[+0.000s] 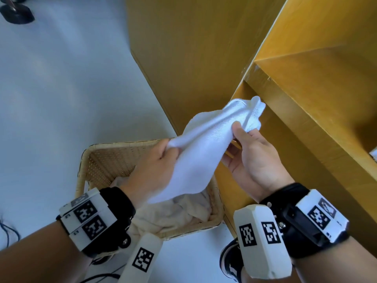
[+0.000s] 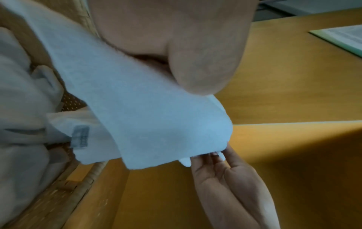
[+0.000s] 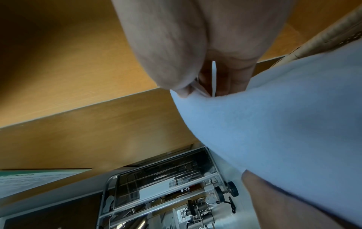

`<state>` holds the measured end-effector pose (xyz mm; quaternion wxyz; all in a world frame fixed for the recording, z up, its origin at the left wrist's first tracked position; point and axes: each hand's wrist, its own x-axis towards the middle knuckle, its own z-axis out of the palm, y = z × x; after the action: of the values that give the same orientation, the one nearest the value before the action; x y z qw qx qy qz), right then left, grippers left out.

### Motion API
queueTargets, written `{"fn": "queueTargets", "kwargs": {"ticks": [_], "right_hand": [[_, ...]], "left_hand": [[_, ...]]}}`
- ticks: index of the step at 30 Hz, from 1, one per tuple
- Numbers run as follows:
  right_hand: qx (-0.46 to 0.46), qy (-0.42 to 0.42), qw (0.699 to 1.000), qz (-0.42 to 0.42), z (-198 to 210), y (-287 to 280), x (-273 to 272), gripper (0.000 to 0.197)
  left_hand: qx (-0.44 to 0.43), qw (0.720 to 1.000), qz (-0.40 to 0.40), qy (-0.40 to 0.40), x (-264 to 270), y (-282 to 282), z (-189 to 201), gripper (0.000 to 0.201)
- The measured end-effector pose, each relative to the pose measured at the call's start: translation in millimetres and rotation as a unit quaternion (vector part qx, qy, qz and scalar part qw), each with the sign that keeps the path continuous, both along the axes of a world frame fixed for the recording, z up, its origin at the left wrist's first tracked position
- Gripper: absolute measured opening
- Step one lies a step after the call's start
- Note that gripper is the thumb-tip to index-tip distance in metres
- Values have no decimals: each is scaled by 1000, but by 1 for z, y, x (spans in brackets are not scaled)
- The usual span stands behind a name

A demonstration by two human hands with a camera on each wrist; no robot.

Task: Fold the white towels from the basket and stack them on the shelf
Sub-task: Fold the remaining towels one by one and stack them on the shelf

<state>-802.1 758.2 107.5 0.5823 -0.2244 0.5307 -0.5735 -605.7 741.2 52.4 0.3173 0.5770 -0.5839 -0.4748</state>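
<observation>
A white towel (image 1: 204,144) hangs bunched in the air between both hands, above the wicker basket (image 1: 122,149). My left hand (image 1: 161,160) grips its left end with curled fingers. My right hand (image 1: 242,144) pinches the far end, thumb on top, beside the wooden shelf (image 1: 302,111). In the left wrist view the towel (image 2: 149,111) drapes under my left thumb, and the right hand (image 2: 225,167) holds its lower edge. The right wrist view shows the towel (image 3: 274,124) pinched at my right fingertips (image 3: 231,82). More cream towels (image 1: 175,213) lie crumpled in the basket.
The yellow wooden shelf unit fills the right and rises behind the basket. A pale floor (image 1: 61,99) spreads to the left, with a black base (image 1: 17,14) at top left. A shoe (image 1: 230,260) stands by the basket. A metal cart (image 3: 166,186) shows in the right wrist view.
</observation>
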Motion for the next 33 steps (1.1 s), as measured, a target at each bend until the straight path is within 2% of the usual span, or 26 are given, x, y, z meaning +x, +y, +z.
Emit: {"fn": "queueTargets", "kwargs": {"ticks": [4, 6, 12, 14, 17, 19, 24, 29, 31, 33], "right_hand": [[17, 28, 999, -20, -2, -1, -2, 30], [34, 34, 998, -32, -3, 0, -3, 30], [74, 135, 988, -1, -6, 0, -3, 28], [71, 184, 980, 6, -6, 0, -2, 27], [53, 225, 973, 13, -8, 0, -3, 25], [46, 235, 971, 15, -9, 0, -3, 27], [50, 210, 976, 5, -9, 0, -2, 26], [62, 117, 991, 25, -14, 5, 6, 23], [59, 146, 987, 37, -17, 6, 9, 18], [39, 175, 983, 44, -20, 7, 12, 23]], "left_hand": [[-45, 991, 122, 10, 9, -10, 5, 28], [-44, 985, 165, 37, 13, -14, 8, 37], [-15, 974, 206, 93, 20, -19, 9, 57], [-23, 967, 229, 110, 22, -20, 8, 54], [-76, 960, 252, 100, 25, -23, 11, 28], [-112, 958, 250, 85, 29, -25, 12, 18], [-170, 955, 236, 62, 34, -26, 13, 16], [-248, 960, 124, 21, 29, -13, 15, 10], [-274, 958, 75, 34, 24, -8, 15, 15], [-289, 955, 34, 62, 18, -2, 17, 28]]}}
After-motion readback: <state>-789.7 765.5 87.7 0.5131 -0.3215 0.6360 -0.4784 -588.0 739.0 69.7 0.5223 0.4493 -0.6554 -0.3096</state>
